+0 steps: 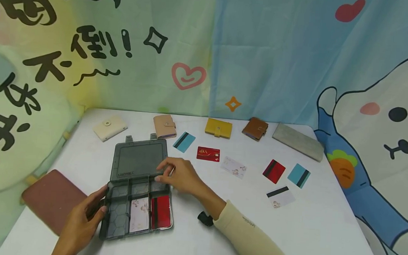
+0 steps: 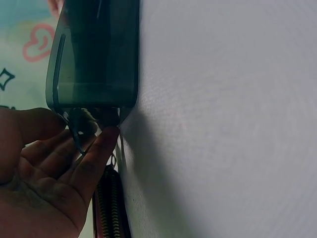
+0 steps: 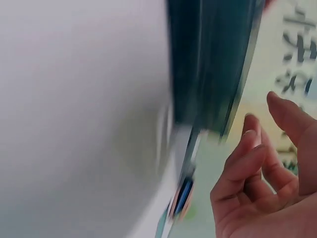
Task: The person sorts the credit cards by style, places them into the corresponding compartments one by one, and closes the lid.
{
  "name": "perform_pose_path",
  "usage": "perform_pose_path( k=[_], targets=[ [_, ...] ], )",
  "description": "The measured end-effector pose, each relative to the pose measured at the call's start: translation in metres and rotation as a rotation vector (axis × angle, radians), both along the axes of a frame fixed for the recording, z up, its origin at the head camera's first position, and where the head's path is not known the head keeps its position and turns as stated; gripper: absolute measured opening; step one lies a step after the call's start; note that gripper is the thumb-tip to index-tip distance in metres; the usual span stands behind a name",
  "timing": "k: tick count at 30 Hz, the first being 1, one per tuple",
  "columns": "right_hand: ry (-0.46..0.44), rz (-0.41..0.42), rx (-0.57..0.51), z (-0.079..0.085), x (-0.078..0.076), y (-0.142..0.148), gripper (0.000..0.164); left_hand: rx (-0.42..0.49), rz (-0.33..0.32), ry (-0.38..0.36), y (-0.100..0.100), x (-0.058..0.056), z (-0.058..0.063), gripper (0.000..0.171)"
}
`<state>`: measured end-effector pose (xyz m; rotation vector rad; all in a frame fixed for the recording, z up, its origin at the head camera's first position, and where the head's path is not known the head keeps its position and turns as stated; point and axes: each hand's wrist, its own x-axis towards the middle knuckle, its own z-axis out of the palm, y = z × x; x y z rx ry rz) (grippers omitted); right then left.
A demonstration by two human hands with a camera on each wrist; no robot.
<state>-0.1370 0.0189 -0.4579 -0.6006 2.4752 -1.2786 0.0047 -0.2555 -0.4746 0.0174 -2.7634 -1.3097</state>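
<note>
A dark, see-through plastic compartment box [image 1: 117, 217] lies on the table with its lid [image 1: 140, 159] swung back. My left hand [image 1: 81, 219] grips the box's left side, thumb and fingers on its edge, as the left wrist view shows too. In the front row of compartments lie a white patterned card [image 1: 139, 214] and a red card [image 1: 165, 214] with a black stripe. Over the box's right side, near the lid hinge, hovers my right hand [image 1: 182, 174]. Its fingers are loosely bent with nothing between them, and in the right wrist view it stands beside the box.
Right of the box lie several loose cards, among them a red VIP card [image 1: 208, 154] and a blue card [image 1: 299, 175]. Along the back are small wallets, including a yellow wallet [image 1: 218, 128], and a long grey wallet [image 1: 298, 142]. A brown-red pouch [image 1: 53, 200] lies by my left hand.
</note>
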Motion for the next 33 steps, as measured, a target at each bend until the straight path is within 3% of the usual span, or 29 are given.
perform_pose_path(
  k=[6,11,16,22,26,33],
  targets=[
    [0.051,-0.194,0.099,-0.004,-0.059,0.019,0.047,0.019,0.003,0.012,0.000,-0.001,0.000,0.056],
    [0.096,-0.318,0.296,-0.013,-0.097,0.030,0.062,0.009,0.008,0.024,0.001,-0.001,0.000,0.056],
    [0.085,-0.403,0.478,-0.019,-0.111,0.032,0.074,-0.001,0.011,0.013,0.002,-0.001,0.000,0.056],
    [0.087,-0.426,0.543,-0.024,-0.117,0.029,0.071,-0.004,0.019,0.008,0.001,-0.001,-0.002,0.056],
    [0.063,-0.440,0.463,-0.025,-0.118,0.029,0.063,0.012,0.016,0.010,0.002,-0.001,-0.001,0.055],
    [0.041,-0.477,0.063,-0.019,-0.109,0.033,0.035,-0.009,0.021,-0.004,0.001,0.001,0.001,0.054]
  ],
)
